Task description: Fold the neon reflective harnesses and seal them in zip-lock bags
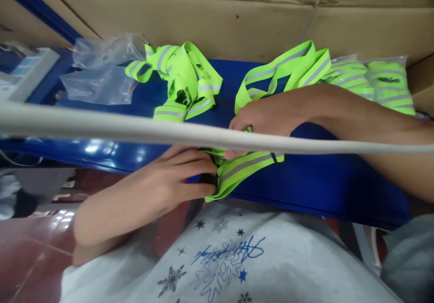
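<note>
Between my hands, over the front of the blue table, is a yellow-green reflective strap (246,167) with a grey stripe and a small black piece near its right end. My left hand (185,172) has its fingers curled round the strap's left end. From above, my right hand (257,118) closes on the strap's upper part; a white bar across the view hides some of its fingers. Behind my right hand, a looped length of the same strap (278,66) lies on the table. A tangled heap of reflective straps (185,75) sits farther left.
Clear plastic bags (101,84) lie at the back left. Bagged reflective straps (389,86) stand at the back right. Cardboard (203,18) walls off the rear of the blue table (325,181). The white bar (101,124) crosses close before the camera.
</note>
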Motion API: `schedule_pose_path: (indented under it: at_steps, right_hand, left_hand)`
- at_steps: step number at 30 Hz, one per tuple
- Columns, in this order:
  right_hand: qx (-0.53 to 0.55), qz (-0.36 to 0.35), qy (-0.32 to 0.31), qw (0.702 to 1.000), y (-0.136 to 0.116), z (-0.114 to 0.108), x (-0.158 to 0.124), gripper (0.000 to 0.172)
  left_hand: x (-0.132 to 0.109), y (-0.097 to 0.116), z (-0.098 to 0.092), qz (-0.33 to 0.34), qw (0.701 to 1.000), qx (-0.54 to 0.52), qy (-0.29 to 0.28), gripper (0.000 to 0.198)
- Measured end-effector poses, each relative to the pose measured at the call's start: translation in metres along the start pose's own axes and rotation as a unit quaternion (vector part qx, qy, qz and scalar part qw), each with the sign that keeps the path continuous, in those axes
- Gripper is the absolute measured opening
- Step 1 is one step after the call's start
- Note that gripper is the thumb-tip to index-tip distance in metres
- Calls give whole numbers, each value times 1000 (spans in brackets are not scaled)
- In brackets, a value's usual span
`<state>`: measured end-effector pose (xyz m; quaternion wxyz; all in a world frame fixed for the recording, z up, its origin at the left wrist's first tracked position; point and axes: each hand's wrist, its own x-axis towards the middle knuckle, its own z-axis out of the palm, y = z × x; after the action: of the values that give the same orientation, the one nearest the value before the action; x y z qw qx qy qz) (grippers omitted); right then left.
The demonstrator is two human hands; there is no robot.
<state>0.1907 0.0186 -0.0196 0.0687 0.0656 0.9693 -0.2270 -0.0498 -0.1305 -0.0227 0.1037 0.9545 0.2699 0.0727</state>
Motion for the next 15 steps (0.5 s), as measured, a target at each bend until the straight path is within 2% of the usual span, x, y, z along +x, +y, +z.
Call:
schedule_pose_path:
  at_steps: [4,8,12,15]
  right_hand:
    - [63,55,-96,992,-7,-12,25,28]
    - [103,113,-173,973,-4,-17,44,20]
    - [141,119,-193,964,6,-19,46,22]
    - [16,139,-160,977,2,-17,43,26]
  left_hand:
    - [2,7,-3,-5,999,37,6,51]
    - [-2,8,-5,8,1000,20,-9,56]
    - [-8,7,-3,15,999,24,19,54]
    - [-9,8,-6,9,1000,22,11,54]
